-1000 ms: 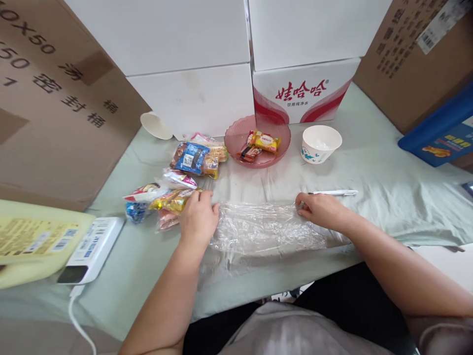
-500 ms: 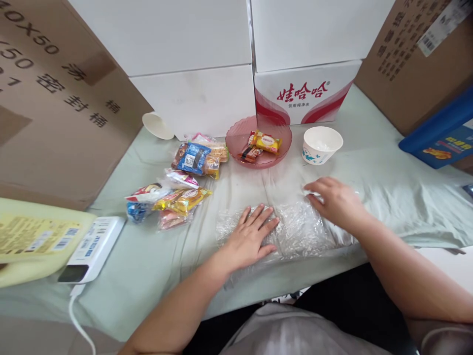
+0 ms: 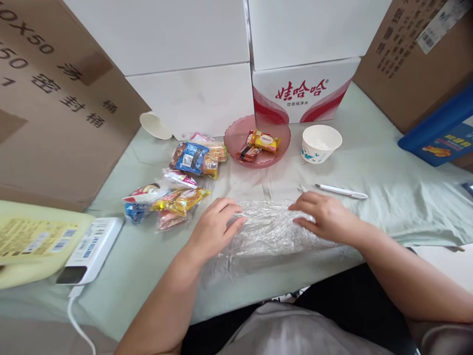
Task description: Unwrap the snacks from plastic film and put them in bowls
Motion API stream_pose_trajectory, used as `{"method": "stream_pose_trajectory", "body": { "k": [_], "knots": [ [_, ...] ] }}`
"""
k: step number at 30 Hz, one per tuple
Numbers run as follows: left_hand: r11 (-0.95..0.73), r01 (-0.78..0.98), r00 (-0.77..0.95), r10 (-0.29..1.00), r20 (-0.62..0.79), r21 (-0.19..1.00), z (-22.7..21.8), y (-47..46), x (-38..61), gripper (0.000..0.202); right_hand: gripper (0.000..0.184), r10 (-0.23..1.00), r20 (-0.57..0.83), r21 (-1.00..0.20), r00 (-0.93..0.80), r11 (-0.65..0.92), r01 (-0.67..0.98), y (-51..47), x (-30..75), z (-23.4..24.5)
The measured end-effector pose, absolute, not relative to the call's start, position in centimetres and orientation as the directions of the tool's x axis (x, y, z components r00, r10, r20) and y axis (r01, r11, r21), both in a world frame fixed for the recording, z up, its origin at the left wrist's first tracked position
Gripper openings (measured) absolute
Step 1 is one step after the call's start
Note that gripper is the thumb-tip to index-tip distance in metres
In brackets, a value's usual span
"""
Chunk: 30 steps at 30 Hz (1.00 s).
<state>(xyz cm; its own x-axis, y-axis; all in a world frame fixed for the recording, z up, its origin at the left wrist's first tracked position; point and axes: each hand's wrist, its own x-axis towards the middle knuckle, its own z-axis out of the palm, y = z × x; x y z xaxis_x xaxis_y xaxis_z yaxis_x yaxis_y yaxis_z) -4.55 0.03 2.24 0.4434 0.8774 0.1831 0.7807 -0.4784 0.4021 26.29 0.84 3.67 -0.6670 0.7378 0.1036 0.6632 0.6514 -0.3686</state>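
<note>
A crinkled clear plastic bag [image 3: 268, 228] lies flat on the pale green tablecloth [image 3: 388, 197] in front of me. My left hand [image 3: 214, 229] rests on the bag's left end, fingers stretched out and lying flat. On the bag's right end lies my right hand [image 3: 321, 216], fingers extended and pressing down. A white pen [image 3: 342, 191] sits just beyond my right hand. Several wrapped snacks [image 3: 177, 187] are piled to the left of the bag.
A pink plate [image 3: 236, 143] holds a few snack packets [image 3: 264, 142]. A white paper bowl [image 3: 320, 143] stands to its right, a tipped paper cup [image 3: 155, 125] at back left. Cardboard and white boxes [image 3: 192, 59] wall the back. A white device [image 3: 92, 249] and yellow container [image 3: 33, 241] lie left.
My left hand slid from the bag's middle back to its left end. My right hand moved down from the pen onto the bag's right end, uncovering the pen.
</note>
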Motion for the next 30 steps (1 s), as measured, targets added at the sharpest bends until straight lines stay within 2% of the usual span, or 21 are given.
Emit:
{"method": "stream_pose_trajectory", "body": {
  "k": [2, 4, 7, 10, 15, 17, 21, 24, 26, 28, 30],
  "knots": [
    [-0.485, 0.724, 0.519, 0.851, 0.077, 0.490, 2.9, -0.2, -4.4, 0.023, 0.033, 0.584, -0.022, -0.429, -0.812, 0.728, 0.535, -0.7, 24.9, 4.0],
    [-0.496, 0.696, 0.598, 0.801, -0.037, 0.519, 2.9, -0.1, -4.1, 0.019, 0.045, 0.490, -0.166, -0.399, -0.856, 0.760, 0.513, -1.7, 23.6, 3.9],
    [-0.507, 0.711, 0.612, 0.787, -0.075, 0.486, 2.1, 0.2, -3.7, 0.016, 0.044, 0.558, -0.258, -0.247, -0.789, 0.751, 0.612, -1.7, 23.1, 3.5],
    [-0.497, 0.746, 0.576, 0.815, -0.056, 0.443, 1.8, 0.2, -3.9, 0.027, 0.032, 0.625, -0.287, -0.208, -0.726, 0.700, 0.684, -0.8, 24.0, 3.6],
    [-0.531, 0.738, 0.639, 0.748, -0.179, 0.417, 2.0, -0.6, -4.7, 0.040, 0.016, 0.613, -0.316, -0.243, -0.724, 0.686, 0.686, 0.0, 25.5, 4.2],
    [-0.529, 0.750, 0.634, 0.746, -0.203, 0.397, 2.0, -1.0, -4.8, 0.037, 0.017, 0.602, -0.309, -0.285, -0.737, 0.680, 0.675, 0.2, 25.9, 4.4],
    [-0.518, 0.772, 0.614, 0.757, -0.224, 0.368, 2.3, -1.2, -4.7, 0.018, 0.023, 0.597, -0.279, -0.400, -0.752, 0.639, 0.657, 0.6, 26.8, 4.7],
    [-0.531, 0.748, 0.639, 0.738, -0.216, 0.398, 3.1, -1.3, -4.7, 0.013, 0.022, 0.614, -0.232, -0.440, -0.754, 0.626, 0.644, 0.5, 26.9, 4.8],
    [-0.526, 0.726, 0.653, 0.730, -0.203, 0.444, 3.7, -1.2, -4.8, 0.013, 0.033, 0.589, -0.217, -0.447, -0.779, 0.649, 0.615, 0.1, 26.3, 4.6],
    [-0.494, 0.713, 0.651, 0.731, -0.208, 0.498, 4.3, -1.1, -4.9, 0.013, 0.039, 0.572, -0.223, -0.413, -0.789, 0.678, 0.608, -0.2, 25.5, 4.2],
    [-0.449, 0.710, 0.641, 0.730, -0.235, 0.543, 4.6, -0.9, -5.3, 0.012, 0.029, 0.593, -0.236, -0.343, -0.770, 0.691, 0.636, -0.4, 24.8, 3.9]
  ]
}}
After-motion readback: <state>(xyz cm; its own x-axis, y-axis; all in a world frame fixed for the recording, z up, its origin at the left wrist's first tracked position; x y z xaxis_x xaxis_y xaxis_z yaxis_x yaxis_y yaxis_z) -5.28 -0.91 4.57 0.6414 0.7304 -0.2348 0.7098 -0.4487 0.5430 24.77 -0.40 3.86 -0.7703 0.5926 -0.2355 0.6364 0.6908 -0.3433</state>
